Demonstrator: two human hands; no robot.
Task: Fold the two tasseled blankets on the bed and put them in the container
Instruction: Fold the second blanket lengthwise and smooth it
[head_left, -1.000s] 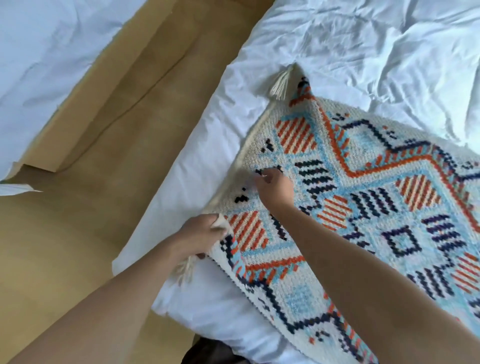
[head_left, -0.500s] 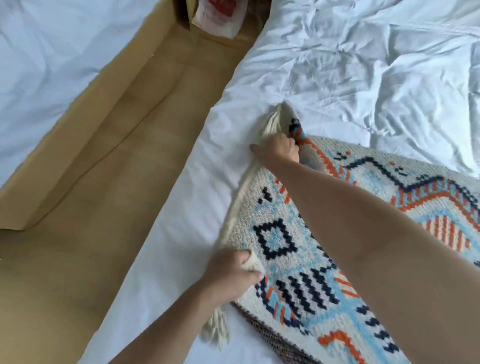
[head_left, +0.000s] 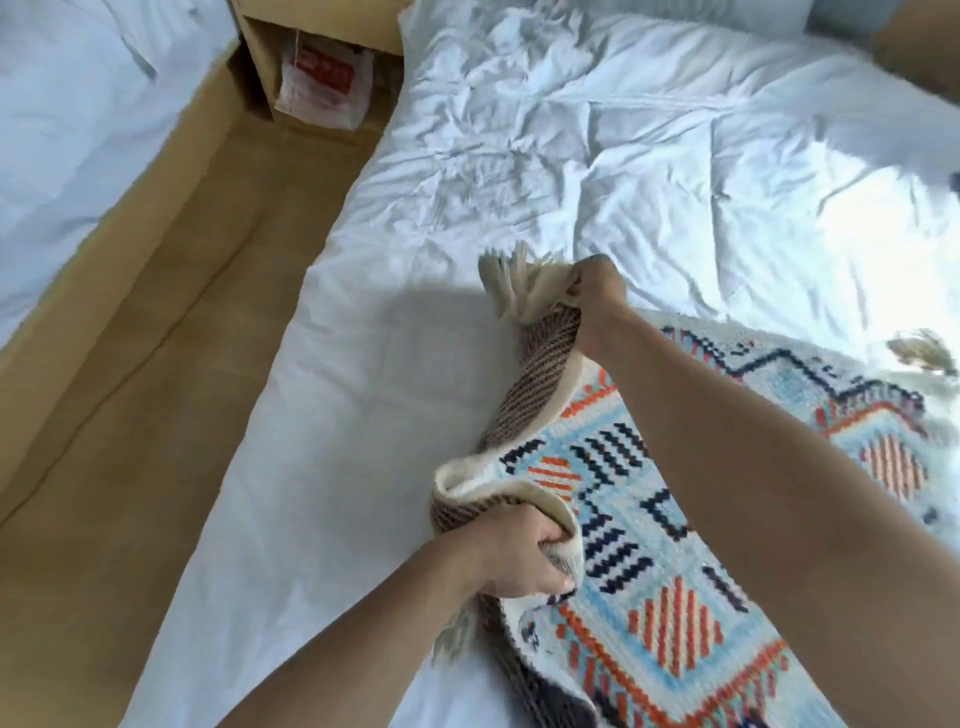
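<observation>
A tasseled blanket (head_left: 670, 613) with a blue, orange and navy pattern lies on the white bed (head_left: 571, 171), at the lower right. My left hand (head_left: 514, 556) grips its near left edge. My right hand (head_left: 597, 291) clutches the far corner with its cream tassels (head_left: 514, 280). The left edge is lifted off the sheet and curls over, showing the brown woven underside (head_left: 540, 379). Another tassel (head_left: 919, 353) lies at the blanket's far right edge. I see only this one blanket, and no container that I can tell.
Tan floor (head_left: 171, 374) runs between this bed and a second white bed (head_left: 67, 130) at the left. A wooden nightstand (head_left: 291, 31) at the top holds a white bag with red print (head_left: 322, 83).
Both hands have raised the blanket's left edge off the bed, so it now curls and shows its underside. My right hand has closed around the tasselled far corner.
</observation>
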